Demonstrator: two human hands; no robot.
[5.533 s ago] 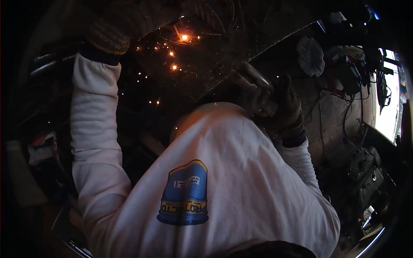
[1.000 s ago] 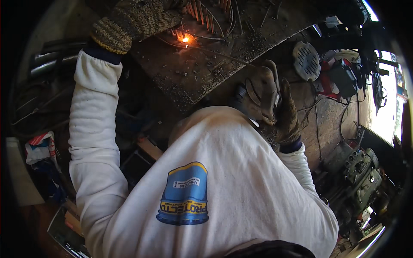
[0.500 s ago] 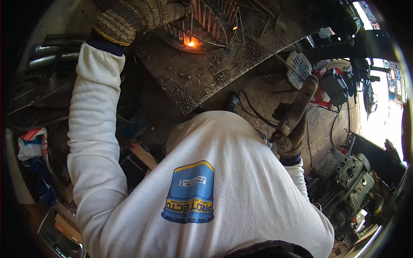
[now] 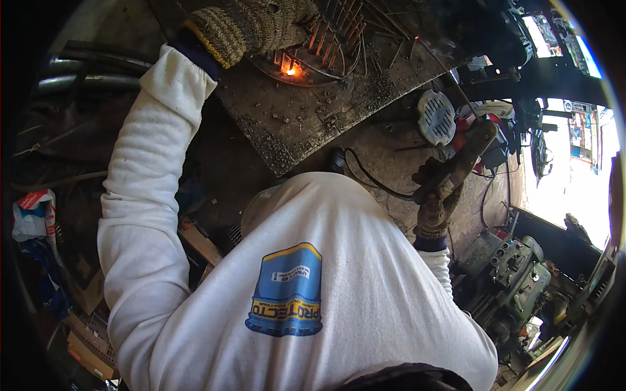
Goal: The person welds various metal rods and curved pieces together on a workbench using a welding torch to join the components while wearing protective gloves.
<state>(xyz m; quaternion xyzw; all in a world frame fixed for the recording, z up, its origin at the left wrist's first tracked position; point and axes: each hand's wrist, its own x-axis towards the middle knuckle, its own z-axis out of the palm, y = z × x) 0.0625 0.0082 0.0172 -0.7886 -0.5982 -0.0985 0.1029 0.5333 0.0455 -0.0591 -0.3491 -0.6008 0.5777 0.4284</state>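
Observation:
My left hand, in a knitted brown work glove, reaches over the metal table at the top. Its fingers close on the near left side of a curved metal rack with several upright bars. A weld spot at the rack's foot glows orange, and some bars beside it shine red. My right hand, gloved too, is wrapped round a welding electrode holder right of my body. From the holder a thin welding rod slants up and left over the table's edge, its tip glowing red, apart from the rack.
Spatter and grit cover the metal table. Below its right edge lies a slotted metal plate. A black cable runs to the holder. A greasy machine part stands at the right; pipes lie at the left.
My left hand has moved right onto the rack. The holder in my right hand has shifted slightly; its rod now shows a red tip over the table. The weld glow is smaller.

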